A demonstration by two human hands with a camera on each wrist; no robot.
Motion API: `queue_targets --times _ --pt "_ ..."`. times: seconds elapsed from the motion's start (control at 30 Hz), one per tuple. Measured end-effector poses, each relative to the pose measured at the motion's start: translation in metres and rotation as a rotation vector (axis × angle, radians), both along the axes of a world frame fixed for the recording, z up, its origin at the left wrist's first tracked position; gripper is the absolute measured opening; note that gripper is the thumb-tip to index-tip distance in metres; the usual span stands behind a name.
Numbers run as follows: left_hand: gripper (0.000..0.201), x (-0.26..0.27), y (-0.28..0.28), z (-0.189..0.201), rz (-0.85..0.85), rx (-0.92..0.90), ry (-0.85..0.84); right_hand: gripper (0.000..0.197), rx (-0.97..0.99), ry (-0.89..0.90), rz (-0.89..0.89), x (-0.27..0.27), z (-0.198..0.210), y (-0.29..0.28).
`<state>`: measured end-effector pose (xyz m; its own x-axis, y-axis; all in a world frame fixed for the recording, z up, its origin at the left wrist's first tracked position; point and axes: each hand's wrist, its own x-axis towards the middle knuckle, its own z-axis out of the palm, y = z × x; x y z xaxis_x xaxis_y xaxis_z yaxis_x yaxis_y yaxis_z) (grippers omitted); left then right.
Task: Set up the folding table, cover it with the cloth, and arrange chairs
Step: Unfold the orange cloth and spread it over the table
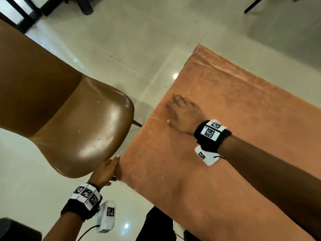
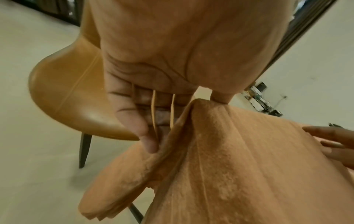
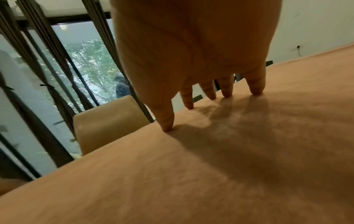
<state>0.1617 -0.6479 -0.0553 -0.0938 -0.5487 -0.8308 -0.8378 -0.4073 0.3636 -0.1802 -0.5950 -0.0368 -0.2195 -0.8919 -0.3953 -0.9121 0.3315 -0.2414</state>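
Observation:
An orange cloth (image 1: 225,136) covers the table, whose top is hidden beneath it. My right hand (image 1: 172,109) lies flat on the cloth near its left edge, and the spread fingertips (image 3: 255,92) press into the fabric. My left hand (image 1: 115,164) is at the cloth's near-left edge, next to the seat of a brown chair (image 1: 78,127). In the left wrist view that left hand (image 2: 184,121) pinches a raised fold of the cloth (image 2: 229,166) between thumb and fingers. The chair (image 2: 72,94) stands just left of the table, its backrest (image 3: 107,124) rising past the cloth's edge.
Glossy tiled floor (image 1: 130,49) surrounds the table. A black frame (image 1: 22,13) and dark furniture legs (image 1: 251,6) stand at the far side. My dark trouser leg (image 1: 156,223) is at the table's near edge. Tied curtains (image 3: 47,75) hang at a window.

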Motion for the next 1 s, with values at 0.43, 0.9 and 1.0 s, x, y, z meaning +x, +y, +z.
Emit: queue_targets --times 0.43,0.9,1.0 --pt "0.025 0.003 -0.025 -0.024 0.114 -0.336 0.041 0.089 0.112 0.011 -0.021 0.051 -0.007 0.002" --pt "0.016 -0.039 -0.079 -0.029 -0.455 -0.334 -0.141 0.077 0.029 -0.317 -0.138 0.008 0.008 -0.036" --pt "0.018 -0.08 -0.063 -0.016 -0.61 -0.383 -0.1 0.075 -0.072 -0.295 -0.193 -0.018 0.001 0.005"
